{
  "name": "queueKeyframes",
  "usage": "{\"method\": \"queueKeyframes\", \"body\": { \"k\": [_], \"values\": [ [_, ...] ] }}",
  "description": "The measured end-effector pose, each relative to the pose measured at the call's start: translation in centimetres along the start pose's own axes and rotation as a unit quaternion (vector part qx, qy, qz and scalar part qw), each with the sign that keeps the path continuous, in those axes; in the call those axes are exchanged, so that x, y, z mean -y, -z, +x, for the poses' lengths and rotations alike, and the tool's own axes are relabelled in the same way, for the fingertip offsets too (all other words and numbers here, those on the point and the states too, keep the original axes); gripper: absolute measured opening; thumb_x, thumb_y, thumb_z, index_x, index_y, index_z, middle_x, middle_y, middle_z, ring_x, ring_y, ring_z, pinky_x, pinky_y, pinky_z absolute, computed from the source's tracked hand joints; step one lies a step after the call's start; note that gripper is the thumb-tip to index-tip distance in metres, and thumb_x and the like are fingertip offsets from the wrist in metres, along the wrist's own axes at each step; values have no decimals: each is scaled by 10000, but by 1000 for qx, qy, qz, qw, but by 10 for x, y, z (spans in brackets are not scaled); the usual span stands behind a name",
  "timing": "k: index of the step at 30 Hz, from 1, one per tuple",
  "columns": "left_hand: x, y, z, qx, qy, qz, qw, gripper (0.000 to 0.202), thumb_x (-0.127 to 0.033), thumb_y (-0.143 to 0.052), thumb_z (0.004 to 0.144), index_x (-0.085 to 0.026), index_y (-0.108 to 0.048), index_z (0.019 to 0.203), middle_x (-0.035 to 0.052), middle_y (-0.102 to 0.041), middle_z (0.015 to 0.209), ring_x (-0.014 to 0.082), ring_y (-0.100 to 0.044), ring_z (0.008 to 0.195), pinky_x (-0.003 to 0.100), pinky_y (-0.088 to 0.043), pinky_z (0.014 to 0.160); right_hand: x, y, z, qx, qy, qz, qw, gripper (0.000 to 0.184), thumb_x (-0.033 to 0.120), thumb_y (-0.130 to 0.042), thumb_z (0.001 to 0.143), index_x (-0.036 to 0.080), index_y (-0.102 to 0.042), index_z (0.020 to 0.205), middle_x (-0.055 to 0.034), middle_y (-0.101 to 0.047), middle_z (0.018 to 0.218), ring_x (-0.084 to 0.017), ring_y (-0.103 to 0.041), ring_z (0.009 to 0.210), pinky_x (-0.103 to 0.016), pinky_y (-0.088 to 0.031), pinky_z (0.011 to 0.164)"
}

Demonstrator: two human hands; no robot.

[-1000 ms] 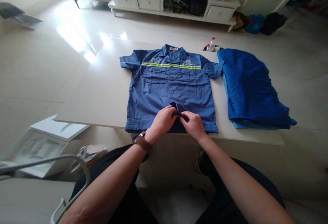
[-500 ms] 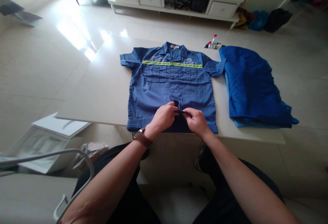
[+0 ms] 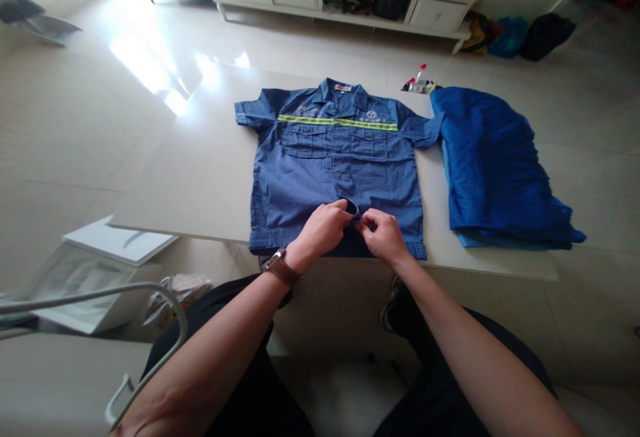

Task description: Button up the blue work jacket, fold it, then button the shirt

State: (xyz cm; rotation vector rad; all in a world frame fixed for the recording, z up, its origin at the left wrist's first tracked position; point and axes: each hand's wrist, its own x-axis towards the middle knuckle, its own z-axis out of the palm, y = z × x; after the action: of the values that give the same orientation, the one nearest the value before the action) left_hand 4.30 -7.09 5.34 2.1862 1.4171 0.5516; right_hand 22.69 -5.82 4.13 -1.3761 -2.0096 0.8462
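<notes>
A blue short-sleeved work shirt (image 3: 295,187) lies spread face up, collar away from me, with a yellow reflective stripe across its chest and two buttoned pockets. My left hand (image 3: 325,225) pinches the front placket low down, lifting its edge into a small fold. Close beside it, my right hand (image 3: 383,233) is closed on the same front edge, fingertips nearly meeting those of the left. Whether a button sits between the fingers is hidden. Buttons above the hands run down the middle of the front.
The shirt lies on a white table (image 3: 200,157). A folded pile of bright blue cloth (image 3: 495,163) touches its right sleeve end. Bottles with red caps (image 3: 421,77) show past the far edge. A white box (image 3: 100,270) stands at lower left, near a metal-framed chair (image 3: 165,297).
Both hands have stayed at the lower placket, with slight finger movement. The lifted fold now shows a more open curve between them. The whole view has shifted slightly.
</notes>
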Motion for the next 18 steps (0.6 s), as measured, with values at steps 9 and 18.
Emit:
{"method": "queueKeyframes", "body": {
  "k": [9,18],
  "values": [
    [-3,2,-1,6,39,25,999,230,-172,-544,958,-172,-684,776,63,-632,911,171,-581,767,302,-419,702,2,1,0,-7,7,23,1000,199,265,-585,876,214,-537,690,-20,-584,714,-168,-544,686,-302,-409,664],
    [-6,4,-2,22,57,22,998,200,-180,-553,965,-174,-725,864,71,-659,947,182,-624,805,293,-472,765,3,1,1,13,18,55,998,144,306,-604,884,203,-577,786,-29,-618,804,-181,-580,785,-295,-425,718]
  ]
}}
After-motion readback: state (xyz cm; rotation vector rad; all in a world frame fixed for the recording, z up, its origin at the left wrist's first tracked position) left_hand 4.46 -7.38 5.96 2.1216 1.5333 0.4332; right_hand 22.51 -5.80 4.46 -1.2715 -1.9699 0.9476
